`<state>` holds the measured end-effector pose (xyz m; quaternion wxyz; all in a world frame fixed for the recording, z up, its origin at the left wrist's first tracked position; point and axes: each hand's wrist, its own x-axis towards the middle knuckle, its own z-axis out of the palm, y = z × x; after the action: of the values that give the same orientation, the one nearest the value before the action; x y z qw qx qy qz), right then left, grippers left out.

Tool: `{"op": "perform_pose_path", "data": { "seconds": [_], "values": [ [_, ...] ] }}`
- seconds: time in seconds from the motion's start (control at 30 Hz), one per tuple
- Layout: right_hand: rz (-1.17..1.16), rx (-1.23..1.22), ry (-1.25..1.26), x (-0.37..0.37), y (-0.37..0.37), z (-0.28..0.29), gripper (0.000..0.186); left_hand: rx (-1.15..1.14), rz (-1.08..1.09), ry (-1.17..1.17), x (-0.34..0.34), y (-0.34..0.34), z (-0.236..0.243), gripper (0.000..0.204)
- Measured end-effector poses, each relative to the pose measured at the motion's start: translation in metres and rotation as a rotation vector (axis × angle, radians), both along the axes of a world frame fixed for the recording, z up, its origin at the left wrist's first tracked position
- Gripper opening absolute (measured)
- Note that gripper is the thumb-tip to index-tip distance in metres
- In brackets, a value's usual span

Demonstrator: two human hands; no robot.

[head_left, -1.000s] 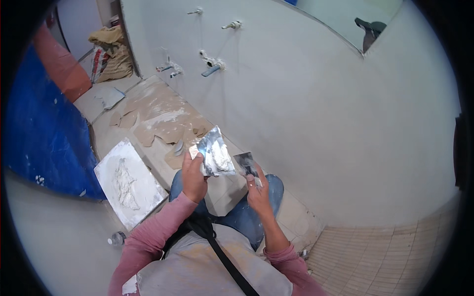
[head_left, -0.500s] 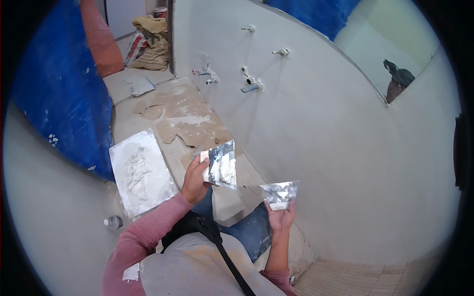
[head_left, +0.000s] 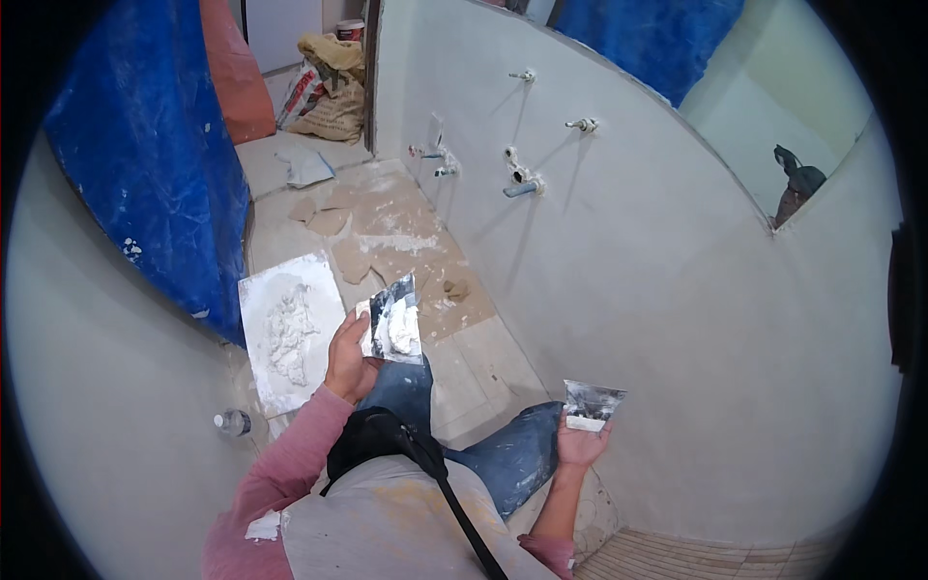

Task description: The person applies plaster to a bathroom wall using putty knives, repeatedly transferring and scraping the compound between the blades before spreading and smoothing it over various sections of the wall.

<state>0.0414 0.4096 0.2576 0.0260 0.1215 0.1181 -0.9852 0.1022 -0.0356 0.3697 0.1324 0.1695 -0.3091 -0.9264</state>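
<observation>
My left hand (head_left: 349,361) is closed round the handle edge of a metal putty knife (head_left: 395,324), whose wide blade carries a lump of white plaster. My right hand (head_left: 583,446) grips a second putty knife (head_left: 593,400), held up beside the grey-white wall (head_left: 677,319); its blade shows thin white smears. On the floor left of my left hand lies a white board (head_left: 329,280) with a heap of wet white plaster (head_left: 290,338) spread over its middle. My fingers partly hide behind both tools.
Pipe stubs (head_left: 523,184) stick out of the wall. A blue tarp (head_left: 155,184) hangs at the left. Stained cardboard (head_left: 425,251) covers the floor ahead, sacks (head_left: 332,106) stand in the far doorway, and a plastic bottle (head_left: 233,422) is beside the board. A mirror (head_left: 773,97) hangs at the upper right.
The left putty knife has shifted left and a little nearer the board, its plaster turned more to view. My right hand with its putty knife has moved right and lower.
</observation>
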Motion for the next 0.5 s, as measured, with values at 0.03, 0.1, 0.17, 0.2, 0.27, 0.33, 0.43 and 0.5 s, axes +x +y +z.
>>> {"op": "perform_pose_path", "data": {
  "seconds": [0.03,0.1,0.17,0.2,0.27,0.33,0.43,0.5],
  "values": [
    [0.04,0.0,0.059,-0.003,0.005,-0.012,0.053,0.0,0.005,-0.017,0.0,-0.001,-0.002,0.03],
    [0.076,0.005,0.129,-0.005,0.014,-0.033,0.052,0.004,-0.016,0.002,0.0,0.005,-0.002,0.031],
    [0.108,-0.022,0.129,-0.006,0.011,-0.049,0.051,-0.003,-0.045,0.028,-0.001,0.007,0.002,0.033],
    [0.109,-0.028,0.139,-0.004,0.009,-0.055,0.051,-0.01,-0.043,0.038,-0.001,0.01,0.002,0.033],
    [0.148,-0.103,0.123,0.004,0.003,-0.068,0.052,0.037,-0.109,0.037,0.001,0.019,0.001,0.036],
    [0.153,-0.121,0.075,0.006,0.0,-0.077,0.051,0.018,-0.128,0.03,0.001,0.026,0.005,0.037],
    [0.193,0.006,0.126,0.006,-0.003,-0.076,0.049,0.006,-0.161,-0.053,0.002,0.031,-0.002,0.036],
    [0.169,0.006,-0.023,0.003,-0.004,-0.078,0.052,0.015,-0.179,-0.056,0.003,0.033,-0.01,0.036]
  ]
}}
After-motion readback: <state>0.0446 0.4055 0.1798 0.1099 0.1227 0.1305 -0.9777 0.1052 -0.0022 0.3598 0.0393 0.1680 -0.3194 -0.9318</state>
